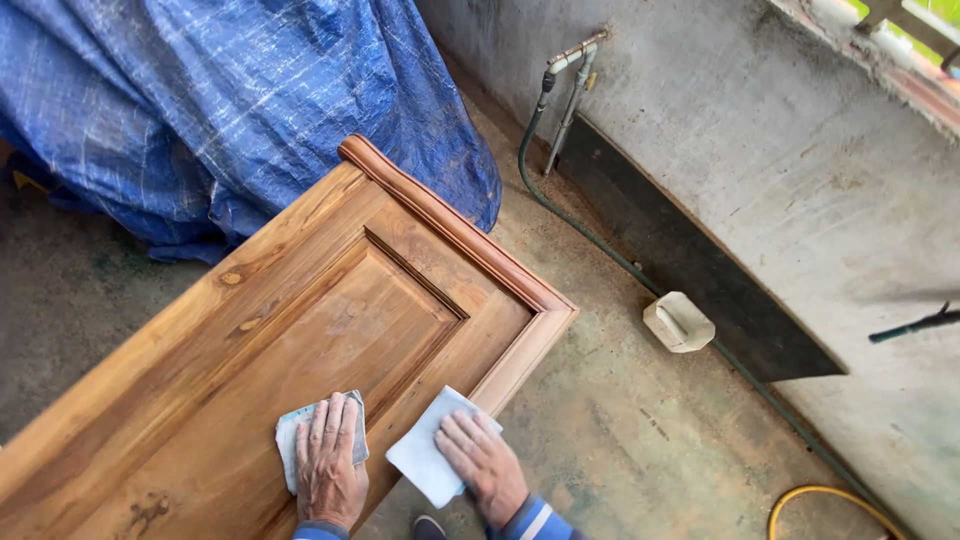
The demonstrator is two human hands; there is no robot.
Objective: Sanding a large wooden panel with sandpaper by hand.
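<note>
Left hand (328,462): grip flat, fingers extended and close together, palm pressing a greyish folded sheet (300,432) down onto the wooden door panel (300,340); nothing is pinched or enclosed, the sheet being held by downward pressure alone, a hold that suits rubbing across a broad flat face; right hand (483,462): grip likewise spread and flat, fingertips resting on a white sheet (425,458) that lies over the panel's near edge, part of it overhanging the floor; the two hands sit near one another at the panel's lower corner, each on its own sheet, apart and not touching; blue-and-white striped cuffs show at both wrists; door panel: warm brown timber with a recessed centre field and a moulded rail along its far end, lying flat and raised above the floor, its support hidden from view; blue tarpaulin (230,100): draped over a bulky heap just beyond the panel's far end; concrete floor (640,440): stained; pale block (678,322): on the floor near the wall; green hose (600,245): running from wall pipework (572,70) along the wall base; yellow hose (820,500): curved at the lower right.
</note>
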